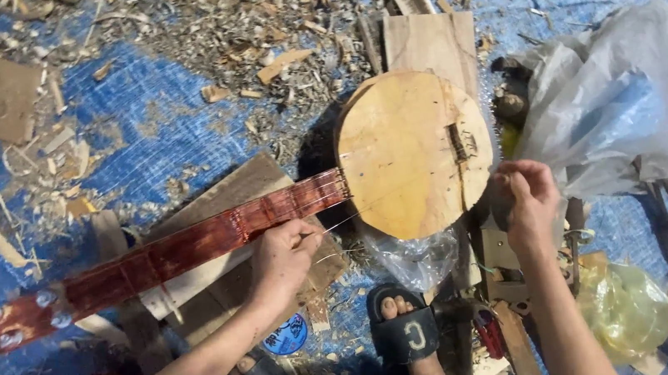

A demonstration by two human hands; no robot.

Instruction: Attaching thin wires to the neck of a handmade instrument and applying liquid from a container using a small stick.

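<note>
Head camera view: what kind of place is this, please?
Probably an informal woodworking spot on the ground, where an instrument is handmade. A blue woven tarp is strewn with pale wood shavings, and a round-bodied wooden string instrument with a red neck lies over rough board offcuts.

A stringed instrument (pixel 270 211) lies across the middle of the tarp (pixel 157 107), its neck (pixel 158 262) toward the left edge and its round body (pixel 409 149) to the right. Wood shavings (pixel 231 23) lie behind it, a plastic bag (pixel 617 96) to its right.
</note>
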